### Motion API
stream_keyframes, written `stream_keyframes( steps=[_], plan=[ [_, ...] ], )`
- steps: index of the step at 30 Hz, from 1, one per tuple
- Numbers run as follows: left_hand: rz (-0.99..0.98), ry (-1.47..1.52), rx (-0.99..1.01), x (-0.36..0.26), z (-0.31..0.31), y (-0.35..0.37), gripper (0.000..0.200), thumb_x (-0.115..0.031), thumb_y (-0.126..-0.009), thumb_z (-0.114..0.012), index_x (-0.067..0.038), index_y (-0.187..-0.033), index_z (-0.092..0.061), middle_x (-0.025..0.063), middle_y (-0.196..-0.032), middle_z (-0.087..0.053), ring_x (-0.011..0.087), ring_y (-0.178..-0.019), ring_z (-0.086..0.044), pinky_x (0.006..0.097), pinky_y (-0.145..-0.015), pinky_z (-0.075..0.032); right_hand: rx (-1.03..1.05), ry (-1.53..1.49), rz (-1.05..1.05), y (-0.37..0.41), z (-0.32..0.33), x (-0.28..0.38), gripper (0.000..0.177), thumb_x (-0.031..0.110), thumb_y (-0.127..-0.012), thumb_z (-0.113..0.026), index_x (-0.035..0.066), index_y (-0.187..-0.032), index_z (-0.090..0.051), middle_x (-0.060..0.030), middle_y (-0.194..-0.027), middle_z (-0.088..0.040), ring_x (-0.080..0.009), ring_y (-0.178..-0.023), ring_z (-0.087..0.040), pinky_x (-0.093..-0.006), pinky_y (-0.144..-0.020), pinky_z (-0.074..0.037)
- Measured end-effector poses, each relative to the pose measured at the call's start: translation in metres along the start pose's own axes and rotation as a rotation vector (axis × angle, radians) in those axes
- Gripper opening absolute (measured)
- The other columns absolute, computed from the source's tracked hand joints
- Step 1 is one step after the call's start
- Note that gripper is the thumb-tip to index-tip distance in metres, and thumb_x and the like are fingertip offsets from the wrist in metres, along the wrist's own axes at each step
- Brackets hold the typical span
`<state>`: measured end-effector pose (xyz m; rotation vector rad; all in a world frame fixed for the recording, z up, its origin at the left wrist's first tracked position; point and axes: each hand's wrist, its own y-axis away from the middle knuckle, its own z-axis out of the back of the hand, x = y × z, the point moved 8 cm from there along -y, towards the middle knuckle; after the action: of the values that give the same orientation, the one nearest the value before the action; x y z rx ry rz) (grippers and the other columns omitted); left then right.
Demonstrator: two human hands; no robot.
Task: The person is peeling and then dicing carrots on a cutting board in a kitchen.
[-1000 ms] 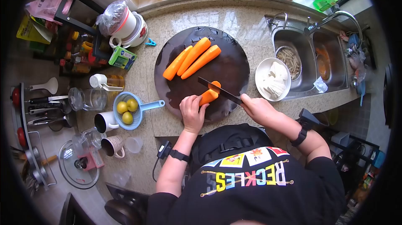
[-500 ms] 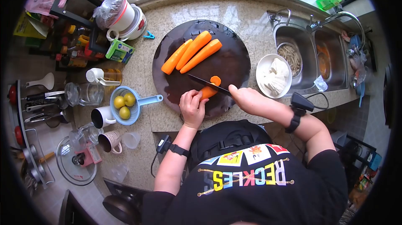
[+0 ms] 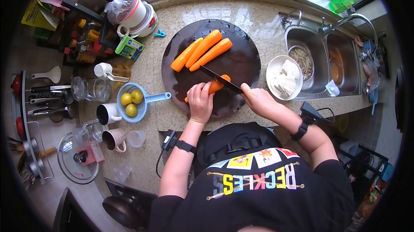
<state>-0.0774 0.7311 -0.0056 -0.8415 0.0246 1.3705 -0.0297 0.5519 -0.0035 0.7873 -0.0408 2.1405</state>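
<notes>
On the round dark board (image 3: 235, 102), my left hand (image 3: 200, 101) is closed over a peeled carrot (image 3: 214, 87), whose thin end shows left of the fingers. My right hand (image 3: 258, 99) grips the handle of a black knife (image 3: 221, 79). The blade lies across the carrot near its right end, beside an orange cut end (image 3: 226, 78). Three whole peeled carrots (image 3: 204, 48) lie side by side on the upper part of the board.
A white bowl of pale pieces (image 3: 283, 78) stands right of the board, beside the double sink (image 3: 318, 89). To the left are a blue colander (image 3: 137, 86) with green fruit, mugs (image 3: 109, 113), a glass jar (image 3: 91, 89) and an oil jug (image 3: 113, 71).
The blade has tilted more steeply and moved over the carrot. My right hand has shifted right and slightly down. The whole view has shifted a little.
</notes>
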Motion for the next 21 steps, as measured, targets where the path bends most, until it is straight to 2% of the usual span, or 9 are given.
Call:
stream_keyframes(
  steps=[6, 12, 17, 21],
  plan=[
    [0.052, -0.005, 0.039, -0.012, 0.012, 0.006, 0.046, -0.019, -0.07, -0.079, -0.008, -0.112, -0.062, 0.0094, -0.103, -0.055, 0.0296, -0.099, -0.054, 0.0424, -0.086, -0.041, 0.035, 0.001, 0.011, 0.022, 0.023, 0.016, 0.017, 0.013, -0.095, -0.05, 0.002, -0.098, -0.037, -0.0214, -0.067, -0.059, -0.0433, -0.068, -0.061, -0.0527, -0.058, -0.046],
    [0.074, 0.073, 0.023, -0.004, 0.006, 0.014, 0.037, -0.014, -0.068, -0.08, -0.004, -0.1, -0.064, 0.009, -0.096, -0.058, 0.0289, -0.092, -0.057, 0.0403, -0.081, -0.044, 0.132, 0.04, 0.001, 0.033, 0.029, 0.024, 0.016, 0.013, -0.095, -0.049, 0.001, -0.098, -0.039, -0.022, -0.068, -0.058, -0.0431, -0.068, -0.06, -0.052, -0.058, -0.045],
    [0.078, 0.085, 0.017, -0.002, 0.005, 0.018, 0.036, -0.013, -0.066, -0.08, -0.005, -0.097, -0.063, 0.0084, -0.095, -0.058, 0.0292, -0.092, -0.057, 0.0406, -0.08, -0.044, 0.146, 0.027, 0.028, 0.035, 0.037, 0.028, 0.016, 0.011, -0.095, -0.05, 0.001, -0.097, -0.039, -0.0226, -0.067, -0.058, -0.0437, -0.067, -0.059, -0.0522, -0.058, -0.044],
    [0.051, 0.084, -0.004, -0.001, 0.004, 0.019, 0.035, -0.012, -0.065, -0.08, -0.006, -0.095, -0.064, 0.0077, -0.093, -0.059, 0.029, -0.089, -0.057, 0.041, -0.077, -0.044, 0.249, 0.027, -0.045, 0.03, 0.027, 0.023, 0.015, 0.007, -0.092, -0.051, 0.0, -0.097, -0.039, -0.0231, -0.069, -0.06, -0.044, -0.07, -0.061, -0.0523, -0.059, -0.046]
  ],
)
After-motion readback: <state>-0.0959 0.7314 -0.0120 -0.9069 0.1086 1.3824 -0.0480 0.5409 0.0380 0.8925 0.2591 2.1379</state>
